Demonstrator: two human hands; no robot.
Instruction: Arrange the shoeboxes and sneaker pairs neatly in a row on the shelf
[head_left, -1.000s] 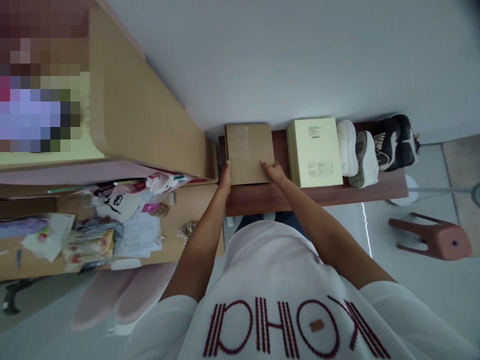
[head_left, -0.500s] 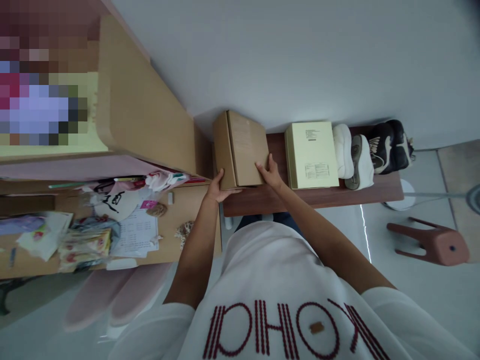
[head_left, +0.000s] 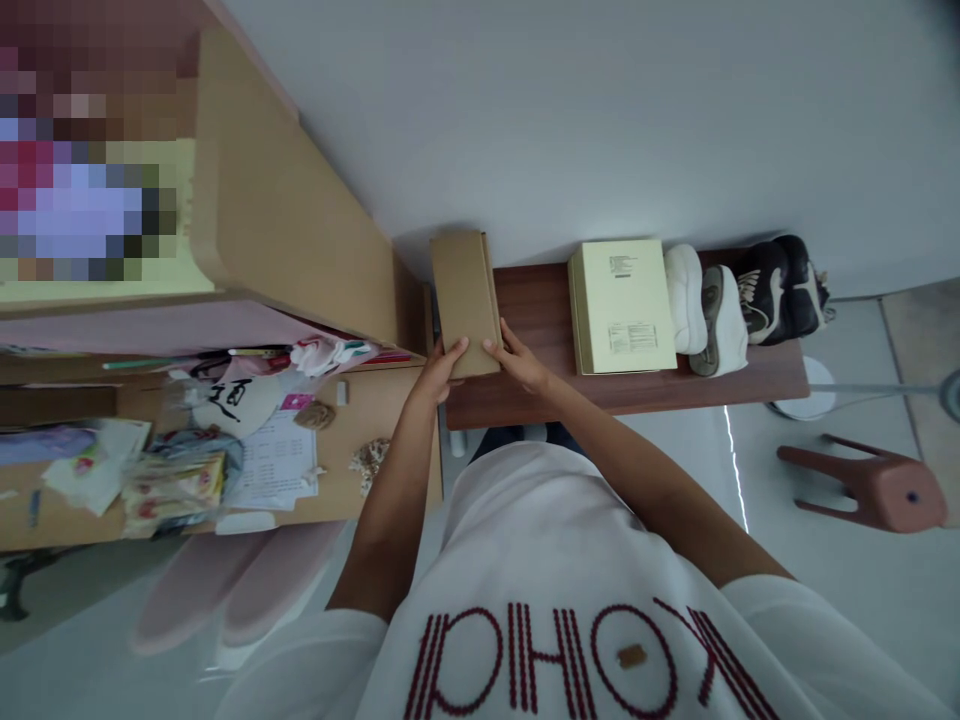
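A plain brown cardboard box (head_left: pixel 463 290) stands upright on its narrow side at the left end of a dark wooden bench (head_left: pixel 529 310), close to the wall. My left hand (head_left: pixel 436 375) grips its near left corner, with the thumb lying on top. On the opposite side my right hand (head_left: pixel 521 362) presses against the near right corner, its thumb also on top. The undersides of the fingers are partly hidden by the box. Farther right on the bench sits a pale yellow box (head_left: pixel 626 305) with printed labels.
White shoes (head_left: pixel 686 300) and black sneakers (head_left: pixel 780 290) line the bench's right end. A cluttered desk (head_left: pixel 390 400) adjoins on the left, below a wooden side panel (head_left: pixel 300 200). A brown stool (head_left: pixel 885 490) stands on the floor at right.
The cardboard box has turned from leaning, wide face up, to standing upright on its narrow side. My right hand has moved left with it; my left hand has shifted its thumb onto the top.
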